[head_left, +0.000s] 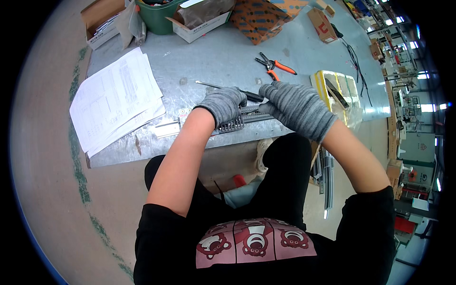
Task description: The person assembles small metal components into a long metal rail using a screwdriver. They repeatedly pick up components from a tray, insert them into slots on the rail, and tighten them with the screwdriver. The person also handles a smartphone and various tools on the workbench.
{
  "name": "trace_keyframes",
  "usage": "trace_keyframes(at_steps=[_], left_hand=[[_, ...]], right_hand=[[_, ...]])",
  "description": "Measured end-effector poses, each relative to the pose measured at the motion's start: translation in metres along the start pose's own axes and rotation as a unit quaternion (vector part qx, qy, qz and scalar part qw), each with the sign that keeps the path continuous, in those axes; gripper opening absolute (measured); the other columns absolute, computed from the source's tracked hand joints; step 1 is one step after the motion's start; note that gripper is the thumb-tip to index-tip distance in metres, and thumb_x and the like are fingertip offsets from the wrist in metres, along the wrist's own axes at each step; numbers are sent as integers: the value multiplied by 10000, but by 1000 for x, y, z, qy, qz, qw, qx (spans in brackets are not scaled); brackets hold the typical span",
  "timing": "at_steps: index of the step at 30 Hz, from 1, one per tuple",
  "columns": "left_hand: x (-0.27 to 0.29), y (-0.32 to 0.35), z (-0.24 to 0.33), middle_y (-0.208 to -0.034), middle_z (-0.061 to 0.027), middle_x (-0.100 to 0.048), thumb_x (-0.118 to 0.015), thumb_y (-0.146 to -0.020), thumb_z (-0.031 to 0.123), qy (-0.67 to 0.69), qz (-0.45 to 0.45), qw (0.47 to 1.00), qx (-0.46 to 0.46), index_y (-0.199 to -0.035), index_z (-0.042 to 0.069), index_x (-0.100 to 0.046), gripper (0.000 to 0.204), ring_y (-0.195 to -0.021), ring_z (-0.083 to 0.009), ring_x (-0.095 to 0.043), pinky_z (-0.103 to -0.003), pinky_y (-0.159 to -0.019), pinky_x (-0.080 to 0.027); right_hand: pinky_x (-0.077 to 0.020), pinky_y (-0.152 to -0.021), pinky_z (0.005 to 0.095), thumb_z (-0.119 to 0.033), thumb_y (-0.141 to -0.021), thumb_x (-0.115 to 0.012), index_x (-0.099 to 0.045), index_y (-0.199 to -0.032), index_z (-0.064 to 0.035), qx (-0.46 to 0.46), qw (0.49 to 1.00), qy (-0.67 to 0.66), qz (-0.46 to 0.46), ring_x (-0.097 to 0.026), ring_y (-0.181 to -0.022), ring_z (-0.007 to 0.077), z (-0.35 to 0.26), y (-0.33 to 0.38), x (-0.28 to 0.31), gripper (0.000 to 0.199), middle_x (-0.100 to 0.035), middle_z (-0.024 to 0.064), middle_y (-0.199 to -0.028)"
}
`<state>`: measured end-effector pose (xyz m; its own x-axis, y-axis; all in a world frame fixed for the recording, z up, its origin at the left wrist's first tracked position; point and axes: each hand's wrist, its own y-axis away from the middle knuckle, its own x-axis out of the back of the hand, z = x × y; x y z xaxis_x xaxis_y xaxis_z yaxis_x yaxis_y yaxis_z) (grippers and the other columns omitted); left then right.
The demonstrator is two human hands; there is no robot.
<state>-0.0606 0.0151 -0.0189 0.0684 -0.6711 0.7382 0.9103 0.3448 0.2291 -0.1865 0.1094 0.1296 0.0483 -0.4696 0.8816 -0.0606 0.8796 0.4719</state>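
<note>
Both my hands wear grey knitted gloves and meet over the near edge of the metal table. My left hand [222,104] has its fingers curled in, above a grey metal part with a row of small dark pieces [230,126]. A screwdriver with a black handle [251,96] and thin shaft passes behind my left fingers; its handle end reaches the fingertips of my right hand [300,108]. My right fingers are bent together, and what they pinch is hidden. Grey slotted strips [256,115] lie below and between the hands. Orange-handled wire strippers [275,65] rest beyond my right hand.
Printed sheets [118,97] lie at the left. Open cartons [202,26], a green bin [159,19] and an orange patterned box [261,19] stand along the back. Right are a yellow-taped foam block [349,107] and black cables [356,64]. More metal strips [327,175] are below the table edge.
</note>
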Motion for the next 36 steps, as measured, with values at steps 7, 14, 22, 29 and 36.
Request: trace_keyframes(at_steps=[7,14,22,29,36], left_hand=[[-4,-8,2,-1002,-152,-670,-624,-841,184,11,-14,1000,20,-1069,70,-662,258,-942,-323,-637,-407,-863,-495],[3,3,2,-1011,-154,-663,-632,-831,161,-8,5,1000,13,-1069,68,-663,258,-956,-319,-633,-397,-886,-486],[6,-3,9,-1017,-152,-658,-638,-839,183,-13,-31,999,37,-1065,62,-665,257,-950,-315,-632,-396,-870,-488],[-3,-4,1,-992,-158,-667,-625,-855,180,6,2,1000,3,-1068,58,-665,248,-941,-319,-635,-399,-863,-490],[-2,-2,2,-995,-159,-666,-633,-843,187,-1,-6,1000,16,-1072,48,-660,270,-955,-322,-632,-402,-869,-489]], right_hand=[[-506,-837,424,-269,-892,-605,-520,-1254,-96,37,997,27,54,-620,-963,343,9,7,-12,411,-610,162,-1036],[-506,-829,433,-192,-889,-597,-501,-1282,-105,80,996,13,34,-606,-969,341,1,6,0,414,-595,157,-1056],[-493,-817,422,-212,-905,-585,-556,-1184,-68,146,984,-14,101,-599,-937,326,8,0,-8,316,-598,154,-968],[-491,-820,425,-189,-893,-598,-552,-1174,-72,94,990,-32,96,-604,-916,331,8,1,-12,308,-592,151,-939],[-504,-811,427,-215,-874,-622,-536,-1228,-105,71,995,-3,75,-619,-914,333,3,2,-8,380,-587,153,-1025]])
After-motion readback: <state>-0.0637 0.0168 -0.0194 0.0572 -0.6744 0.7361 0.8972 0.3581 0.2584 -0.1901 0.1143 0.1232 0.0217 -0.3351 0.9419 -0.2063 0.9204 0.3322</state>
